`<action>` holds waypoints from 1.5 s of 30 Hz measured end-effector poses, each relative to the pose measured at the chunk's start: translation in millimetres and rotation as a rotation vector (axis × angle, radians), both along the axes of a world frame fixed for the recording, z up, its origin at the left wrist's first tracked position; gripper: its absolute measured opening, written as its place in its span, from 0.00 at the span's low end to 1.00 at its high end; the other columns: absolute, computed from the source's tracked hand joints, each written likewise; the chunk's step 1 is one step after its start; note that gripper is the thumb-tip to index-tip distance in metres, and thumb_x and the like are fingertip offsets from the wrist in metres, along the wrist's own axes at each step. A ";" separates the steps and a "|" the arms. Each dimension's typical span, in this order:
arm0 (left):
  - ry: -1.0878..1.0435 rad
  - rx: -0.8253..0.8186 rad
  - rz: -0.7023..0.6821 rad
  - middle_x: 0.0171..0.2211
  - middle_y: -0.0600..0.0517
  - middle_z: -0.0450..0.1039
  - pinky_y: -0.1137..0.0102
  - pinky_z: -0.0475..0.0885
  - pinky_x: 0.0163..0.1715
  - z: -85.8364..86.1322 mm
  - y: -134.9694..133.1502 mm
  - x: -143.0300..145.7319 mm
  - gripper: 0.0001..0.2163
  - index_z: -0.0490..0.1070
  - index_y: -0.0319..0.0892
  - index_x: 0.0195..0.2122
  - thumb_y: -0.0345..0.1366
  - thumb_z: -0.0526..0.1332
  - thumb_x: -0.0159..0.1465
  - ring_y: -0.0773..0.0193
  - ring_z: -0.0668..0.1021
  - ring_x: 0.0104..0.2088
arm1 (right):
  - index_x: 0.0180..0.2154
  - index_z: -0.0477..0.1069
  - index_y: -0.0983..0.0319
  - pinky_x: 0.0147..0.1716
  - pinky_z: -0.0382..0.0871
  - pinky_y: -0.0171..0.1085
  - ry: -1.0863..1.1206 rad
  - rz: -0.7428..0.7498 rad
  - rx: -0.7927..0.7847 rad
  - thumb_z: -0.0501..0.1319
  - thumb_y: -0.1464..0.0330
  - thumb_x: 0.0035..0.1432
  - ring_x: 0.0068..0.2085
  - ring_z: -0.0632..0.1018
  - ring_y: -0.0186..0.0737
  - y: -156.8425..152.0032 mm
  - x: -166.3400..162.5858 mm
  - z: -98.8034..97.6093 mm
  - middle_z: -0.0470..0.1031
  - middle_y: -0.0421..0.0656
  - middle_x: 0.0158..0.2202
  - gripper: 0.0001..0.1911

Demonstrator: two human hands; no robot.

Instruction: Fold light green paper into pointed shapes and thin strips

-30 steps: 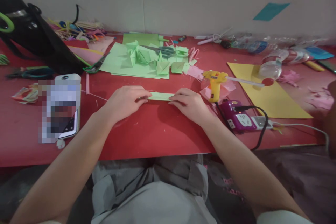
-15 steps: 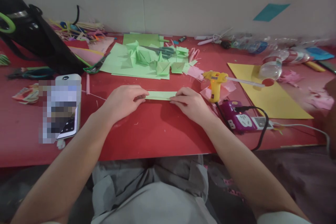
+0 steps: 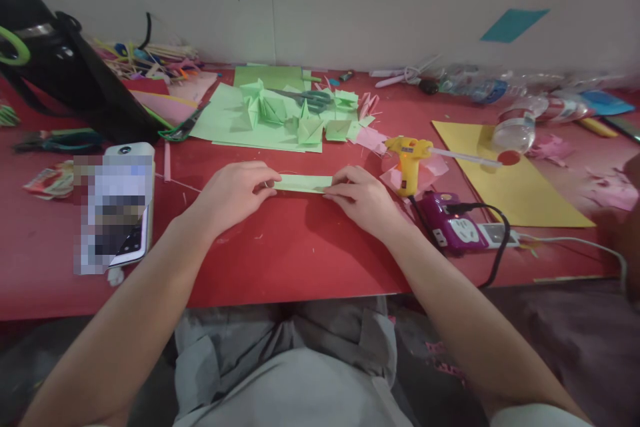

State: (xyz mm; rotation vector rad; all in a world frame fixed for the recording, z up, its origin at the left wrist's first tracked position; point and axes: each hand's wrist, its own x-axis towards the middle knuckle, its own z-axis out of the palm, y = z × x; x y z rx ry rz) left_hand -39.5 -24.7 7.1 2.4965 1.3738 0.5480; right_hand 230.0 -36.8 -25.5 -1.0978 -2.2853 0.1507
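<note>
A narrow light green paper strip [image 3: 303, 183] stretches level between my two hands, a little above the red tabletop [image 3: 290, 247]. My left hand [image 3: 243, 190] pinches its left end between thumb and fingers. At the other end my right hand [image 3: 359, 197] pinches the strip the same way, its fingertips hiding that tip. Just beyond the hands lie light green paper sheets [image 3: 220, 117]. On them rest folded green paper pieces [image 3: 260, 107] and a pair of scissors [image 3: 315, 100].
A yellow glue gun [image 3: 409, 163] lies right of my hands, near a purple power socket [image 3: 457, 223] with cables. Yellow paper [image 3: 540, 193] and plastic bottles [image 3: 515, 130] are farther right. On the left are a phone [image 3: 123, 207], pliers [image 3: 65, 140] and a large black object [image 3: 75, 60].
My hands hold nearly the same place with the strip between them. The view has shifted very slightly; nothing was taken up or let go.
</note>
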 end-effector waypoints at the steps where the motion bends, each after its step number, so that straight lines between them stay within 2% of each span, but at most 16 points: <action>1: 0.001 -0.002 0.000 0.39 0.51 0.79 0.69 0.69 0.38 0.5 -0.1 0.3 0.07 0.78 0.44 0.40 0.34 0.61 0.64 0.62 0.78 0.37 | 0.35 0.81 0.60 0.37 0.70 0.40 0.000 -0.003 0.007 0.61 0.71 0.63 0.36 0.74 0.41 0.0 -0.2 0.4 0.75 0.46 0.35 0.09; 6: 0.052 0.011 0.024 0.38 0.52 0.79 0.69 0.68 0.36 3.2 -1.5 1.3 0.07 0.78 0.45 0.39 0.34 0.61 0.64 0.60 0.78 0.38 | 0.35 0.81 0.60 0.35 0.70 0.39 0.005 -0.006 0.010 0.61 0.71 0.63 0.34 0.73 0.39 -0.4 -1.2 0.3 0.73 0.45 0.32 0.09; 19: 0.079 0.044 0.040 0.40 0.52 0.81 0.68 0.68 0.36 -0.7 0.4 -0.8 0.08 0.80 0.46 0.39 0.36 0.61 0.65 0.59 0.79 0.40 | 0.37 0.80 0.60 0.39 0.72 0.40 0.020 -0.035 -0.042 0.61 0.70 0.63 0.38 0.77 0.42 -1.1 -0.7 -0.9 0.77 0.45 0.35 0.08; 31: 0.153 0.064 -0.013 0.40 0.52 0.79 0.69 0.67 0.33 2.2 -1.8 2.5 0.10 0.80 0.47 0.39 0.34 0.58 0.66 0.59 0.78 0.42 | 0.35 0.79 0.61 0.39 0.71 0.40 -0.015 -0.025 -0.050 0.60 0.70 0.64 0.38 0.76 0.42 -1.7 -0.5 1.1 0.77 0.45 0.35 0.09; 38: 0.104 0.032 -0.021 0.39 0.51 0.78 0.69 0.68 0.35 1.0 -1.0 2.5 0.08 0.79 0.44 0.37 0.33 0.59 0.65 0.60 0.78 0.40 | 0.34 0.77 0.61 0.39 0.71 0.39 0.018 -0.039 -0.057 0.61 0.70 0.63 0.38 0.76 0.41 -2.1 -1.2 1.0 0.75 0.45 0.34 0.06; 45: 0.047 0.006 -0.024 0.37 0.49 0.77 0.68 0.69 0.37 3.6 -2.2 3.4 0.08 0.78 0.43 0.37 0.32 0.58 0.64 0.60 0.77 0.38 | 0.33 0.77 0.61 0.38 0.70 0.39 0.048 -0.034 -0.065 0.60 0.69 0.64 0.37 0.75 0.40 -2.2 -1.7 2.0 0.75 0.45 0.33 0.08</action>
